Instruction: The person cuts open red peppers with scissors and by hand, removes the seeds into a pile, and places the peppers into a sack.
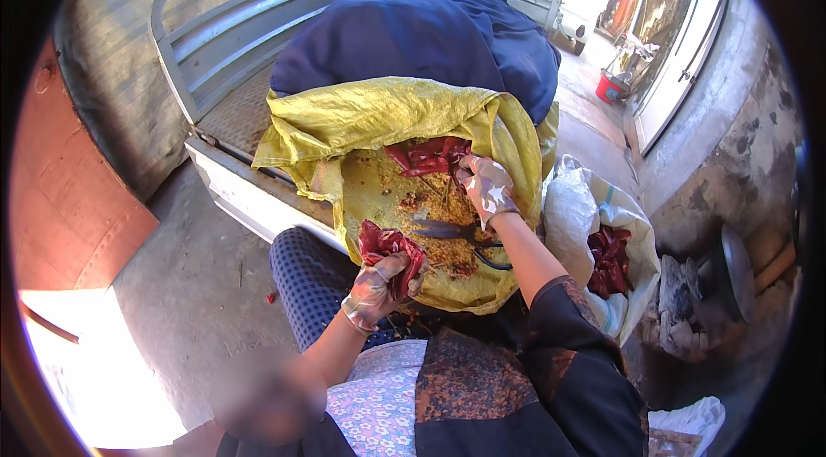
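My left hand (381,289), in a camouflage-patterned glove, is closed around a bunch of dried red chili peppers (387,245) above the near edge of a yellow woven sack (387,111). Inside the sack's mouth, my gloved right hand (487,189) touches more red peppers (426,157). Its fingertips are partly hidden, so I cannot tell if it grips one. Pale yellow seeds (461,257) and pepper stems lie on the sack below. Among the seeds rests a pair of dark-handled scissors (445,229), nearest to my right forearm.
A white woven sack (568,199) holding red peppers (608,260) stands to the right. Behind the yellow sack, dark blue cloth (419,31) covers a bulky load on the metal cargo bed (239,102). A rusty red metal panel (71,186) stands left; a red bucket (610,88) sits farther back.
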`<control>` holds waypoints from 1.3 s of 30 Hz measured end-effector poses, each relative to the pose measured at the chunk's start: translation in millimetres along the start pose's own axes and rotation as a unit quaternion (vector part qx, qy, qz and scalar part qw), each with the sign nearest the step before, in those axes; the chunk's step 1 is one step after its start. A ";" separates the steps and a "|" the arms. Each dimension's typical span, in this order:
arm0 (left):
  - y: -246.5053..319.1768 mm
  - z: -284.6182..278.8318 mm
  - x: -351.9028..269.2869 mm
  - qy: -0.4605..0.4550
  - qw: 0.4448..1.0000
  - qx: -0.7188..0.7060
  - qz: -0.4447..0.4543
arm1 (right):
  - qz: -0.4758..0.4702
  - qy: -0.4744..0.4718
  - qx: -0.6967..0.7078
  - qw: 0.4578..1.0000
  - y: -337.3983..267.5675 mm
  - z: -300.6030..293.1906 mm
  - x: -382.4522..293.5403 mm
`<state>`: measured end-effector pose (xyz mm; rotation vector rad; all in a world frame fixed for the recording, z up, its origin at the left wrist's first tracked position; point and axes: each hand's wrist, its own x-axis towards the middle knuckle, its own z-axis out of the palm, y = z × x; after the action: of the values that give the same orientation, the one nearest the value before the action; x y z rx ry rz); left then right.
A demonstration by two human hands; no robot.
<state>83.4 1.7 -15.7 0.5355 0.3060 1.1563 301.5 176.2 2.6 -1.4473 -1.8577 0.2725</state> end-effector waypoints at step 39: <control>11.0 21.8 6.4 -0.158 0.955 -0.218 -0.126 | -0.092 -0.235 0.437 0.863 -111.4 -59.7 -95.4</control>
<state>88.0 5.6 8.8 0.2723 -0.1566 0.8375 266.1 36.5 68.1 -0.5843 -1.8150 1.2777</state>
